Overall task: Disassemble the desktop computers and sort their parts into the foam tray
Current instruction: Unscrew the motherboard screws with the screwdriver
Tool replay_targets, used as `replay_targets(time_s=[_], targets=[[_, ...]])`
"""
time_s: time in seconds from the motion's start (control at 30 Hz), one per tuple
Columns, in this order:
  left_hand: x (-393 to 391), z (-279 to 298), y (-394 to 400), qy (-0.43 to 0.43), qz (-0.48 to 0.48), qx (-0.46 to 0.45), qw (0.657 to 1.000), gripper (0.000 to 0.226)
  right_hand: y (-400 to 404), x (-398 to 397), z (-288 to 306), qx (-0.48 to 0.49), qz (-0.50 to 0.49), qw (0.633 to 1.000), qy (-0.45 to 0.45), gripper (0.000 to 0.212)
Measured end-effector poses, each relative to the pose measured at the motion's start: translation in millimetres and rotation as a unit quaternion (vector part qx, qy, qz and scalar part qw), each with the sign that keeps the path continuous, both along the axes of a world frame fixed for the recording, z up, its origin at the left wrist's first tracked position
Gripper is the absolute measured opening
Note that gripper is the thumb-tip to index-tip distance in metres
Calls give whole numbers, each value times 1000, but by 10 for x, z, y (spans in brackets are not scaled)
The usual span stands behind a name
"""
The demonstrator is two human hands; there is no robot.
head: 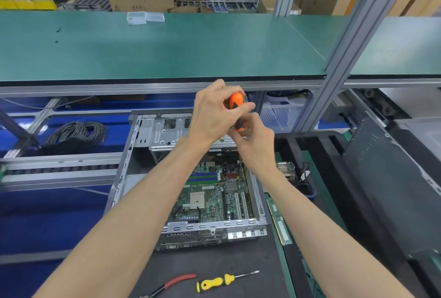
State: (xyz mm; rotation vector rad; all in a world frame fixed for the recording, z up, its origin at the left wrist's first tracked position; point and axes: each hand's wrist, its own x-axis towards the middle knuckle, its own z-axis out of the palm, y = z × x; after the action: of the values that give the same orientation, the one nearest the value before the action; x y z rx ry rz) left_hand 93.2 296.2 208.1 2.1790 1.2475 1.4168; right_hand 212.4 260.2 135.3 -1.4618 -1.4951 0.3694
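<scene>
- An orange-and-black screwdriver [236,102] is gripped at the handle by the left hand [216,111], fingers curled round it, above the far end of an open desktop computer case [133,154].
- The lower part of the same screwdriver is pinched by the right hand [253,140], just below and touching the left; the tip is hidden behind the hands.
- A green motherboard [214,195] is seen lying inside the case, with a metal drive bracket [167,130] at the case's far end.
- A RAM stick [279,221] is seen just right of the case, and a heatsink [285,169] farther back on the right.
- A yellow screwdriver [222,281] and red-handled pliers [171,283] are laid on the dark mat [238,257] near the viewer.
- A coil of black cable [78,133] is seen at left; a dark side panel [391,190] is propped at right.
- A clear plastic box [137,18] is set on the far green shelf [191,44].
</scene>
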Motion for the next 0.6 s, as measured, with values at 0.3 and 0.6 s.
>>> replay_targets(time_s=[0.3,0.6], targets=[[-6,22,-103,-80,-199,-111,970,39,-3,89,43,-17,54,997,-61,20],[39,-82,-35,-154,-90,-103,978,28,-1,6,26,19,7,1000,-13,29]])
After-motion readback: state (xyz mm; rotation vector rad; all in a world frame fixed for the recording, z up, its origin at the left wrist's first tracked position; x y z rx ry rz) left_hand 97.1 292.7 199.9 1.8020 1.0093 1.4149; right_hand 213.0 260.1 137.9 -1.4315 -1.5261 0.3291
